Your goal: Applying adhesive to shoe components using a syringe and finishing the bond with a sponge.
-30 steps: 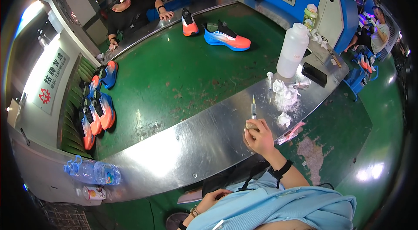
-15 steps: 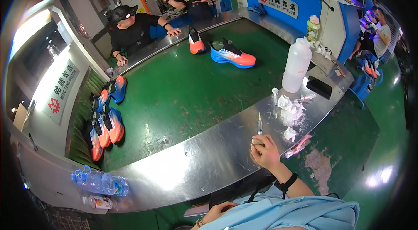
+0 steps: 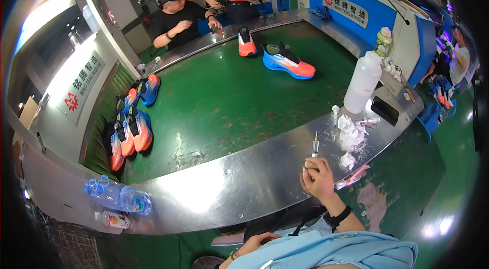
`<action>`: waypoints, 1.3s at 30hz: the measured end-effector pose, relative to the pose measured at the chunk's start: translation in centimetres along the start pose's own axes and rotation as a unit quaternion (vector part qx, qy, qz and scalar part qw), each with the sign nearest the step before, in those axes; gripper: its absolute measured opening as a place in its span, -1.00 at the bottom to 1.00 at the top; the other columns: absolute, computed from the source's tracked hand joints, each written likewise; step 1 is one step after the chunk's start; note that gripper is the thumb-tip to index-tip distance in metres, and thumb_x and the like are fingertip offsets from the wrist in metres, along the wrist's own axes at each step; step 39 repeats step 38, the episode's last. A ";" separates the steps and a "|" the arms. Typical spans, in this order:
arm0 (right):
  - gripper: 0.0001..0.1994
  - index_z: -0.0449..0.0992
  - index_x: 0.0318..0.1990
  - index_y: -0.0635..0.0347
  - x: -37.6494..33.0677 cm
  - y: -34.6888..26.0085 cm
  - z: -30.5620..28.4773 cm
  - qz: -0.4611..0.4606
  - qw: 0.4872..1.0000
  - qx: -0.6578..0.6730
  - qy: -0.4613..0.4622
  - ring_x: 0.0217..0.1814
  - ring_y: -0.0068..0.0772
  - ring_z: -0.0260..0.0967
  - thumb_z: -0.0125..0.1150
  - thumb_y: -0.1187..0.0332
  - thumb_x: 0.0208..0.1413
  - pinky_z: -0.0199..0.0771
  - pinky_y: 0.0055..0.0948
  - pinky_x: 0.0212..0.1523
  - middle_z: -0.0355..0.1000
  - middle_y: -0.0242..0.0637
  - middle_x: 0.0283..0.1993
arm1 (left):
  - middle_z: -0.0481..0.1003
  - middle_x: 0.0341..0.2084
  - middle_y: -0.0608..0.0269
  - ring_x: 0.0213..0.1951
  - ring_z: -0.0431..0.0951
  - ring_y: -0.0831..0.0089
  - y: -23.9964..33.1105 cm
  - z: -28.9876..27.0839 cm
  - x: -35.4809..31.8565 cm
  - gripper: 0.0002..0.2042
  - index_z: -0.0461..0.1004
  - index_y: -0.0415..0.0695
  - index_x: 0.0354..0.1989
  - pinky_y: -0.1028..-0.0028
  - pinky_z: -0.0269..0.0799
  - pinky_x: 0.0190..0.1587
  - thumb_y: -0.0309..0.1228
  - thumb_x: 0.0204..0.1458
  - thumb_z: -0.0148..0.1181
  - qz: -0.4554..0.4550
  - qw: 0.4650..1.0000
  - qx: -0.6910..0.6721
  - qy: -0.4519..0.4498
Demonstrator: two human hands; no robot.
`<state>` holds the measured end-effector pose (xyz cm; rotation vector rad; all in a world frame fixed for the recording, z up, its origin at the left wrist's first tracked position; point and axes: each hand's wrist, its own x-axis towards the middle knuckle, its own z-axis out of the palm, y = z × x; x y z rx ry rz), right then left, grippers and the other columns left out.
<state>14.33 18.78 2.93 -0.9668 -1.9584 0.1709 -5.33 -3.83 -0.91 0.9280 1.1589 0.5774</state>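
My right hand (image 3: 318, 178) is closed at the near metal ledge, its fingers around a syringe (image 3: 315, 148). The syringe points away from me, needle tip up in the picture, and its lower end is hidden by the fingers. A small tan piece (image 3: 310, 165) shows at the fingertips. Low in the picture, my left hand (image 3: 255, 243) lies against my light-blue clothing with fingers stretched out, holding nothing visible. Crumpled white tissues (image 3: 347, 124) and a white plastic bottle (image 3: 362, 83) are on the ledge beyond my right hand.
A black phone (image 3: 384, 110) lies near the bottle. On the green surface (image 3: 214, 96) stand an orange-blue shoe (image 3: 289, 64) and another shoe (image 3: 247, 44); several more shoes (image 3: 142, 131) line the left side. Water bottles (image 3: 114, 195) lie at the near left. A person (image 3: 178, 22) sits opposite.
The whole view has shifted, so things sit farther right in the picture. The person opposite has raised one hand off the edge. My right hand keeps its hold on the syringe.
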 end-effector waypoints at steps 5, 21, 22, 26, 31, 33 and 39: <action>-0.96 0.51 -0.54 0.25 -0.3 0.2 0.3 -0.001 1.000 0.002 -0.008 -0.23 -0.17 0.35 0.23 0.49 -0.15 0.43 -0.32 -0.27 0.40 -0.30 -0.16 | 0.52 -0.24 0.26 -0.18 0.47 0.59 -1.0 0.1 0.3 -0.73 0.44 -0.17 -0.01 0.59 0.36 -0.05 -0.39 0.13 0.08 0.015 1.000 -0.025 0.006; -0.97 0.51 -0.50 0.26 -0.3 0.3 0.5 -0.007 1.000 -0.004 -0.020 -0.20 -0.16 0.35 0.20 0.50 -0.12 0.43 -0.31 -0.24 0.40 -0.28 -0.14 | 0.52 -0.27 0.27 -0.24 0.47 0.59 -1.0 0.0 0.8 -0.74 0.48 -0.15 -0.05 0.60 0.37 -0.11 -0.32 0.16 0.05 0.024 0.999 0.011 0.030; -0.97 0.51 -0.50 0.26 -0.4 0.2 0.4 -0.006 1.000 -0.002 -0.020 -0.20 -0.16 0.35 0.20 0.50 -0.12 0.43 -0.31 -0.24 0.40 -0.27 -0.15 | 0.53 -0.28 0.26 -0.24 0.47 0.59 -1.0 0.1 0.7 -0.75 0.48 -0.15 -0.06 0.60 0.37 -0.11 -0.32 0.16 0.05 0.022 0.999 0.015 0.033; -0.97 0.50 -0.50 0.27 -0.4 0.2 0.3 -0.007 1.000 -0.001 -0.020 -0.20 -0.15 0.34 0.19 0.51 -0.12 0.43 -0.30 -0.24 0.40 -0.27 -0.15 | 0.53 -0.28 0.26 -0.24 0.47 0.59 -1.3 0.3 0.8 -0.75 0.48 -0.14 -0.06 0.59 0.37 -0.12 -0.32 0.17 0.03 0.028 0.999 0.021 0.039; -0.97 0.50 -0.51 0.27 -0.5 0.2 0.4 -0.016 1.000 -0.006 -0.022 -0.19 -0.15 0.34 0.19 0.51 -0.12 0.43 -0.30 -0.24 0.40 -0.26 -0.14 | 0.53 -0.28 0.26 -0.25 0.47 0.58 -1.4 0.3 0.6 -0.76 0.49 -0.12 -0.06 0.57 0.38 -0.12 -0.32 0.16 0.03 0.056 0.997 0.042 0.041; -0.97 0.50 -0.51 0.27 -0.7 0.1 0.4 -0.017 1.000 -0.008 -0.022 -0.18 -0.15 0.34 0.19 0.51 -0.12 0.43 -0.30 -0.23 0.40 -0.26 -0.14 | 0.53 -0.28 0.26 -0.25 0.47 0.58 -1.7 0.1 0.7 -0.76 0.48 -0.12 -0.06 0.57 0.38 -0.12 -0.33 0.16 0.03 0.055 0.997 0.031 0.039; -0.96 0.51 -0.50 0.26 -0.5 0.0 0.4 -0.011 0.999 -0.012 -0.028 -0.15 -0.14 0.34 0.20 0.49 -0.10 0.43 -0.29 -0.20 0.40 -0.26 -0.12 | 0.53 -0.27 0.25 -0.26 0.47 0.58 -1.6 0.0 0.8 -0.76 0.48 -0.14 -0.06 0.58 0.37 -0.12 -0.34 0.15 0.05 0.056 0.997 0.037 0.035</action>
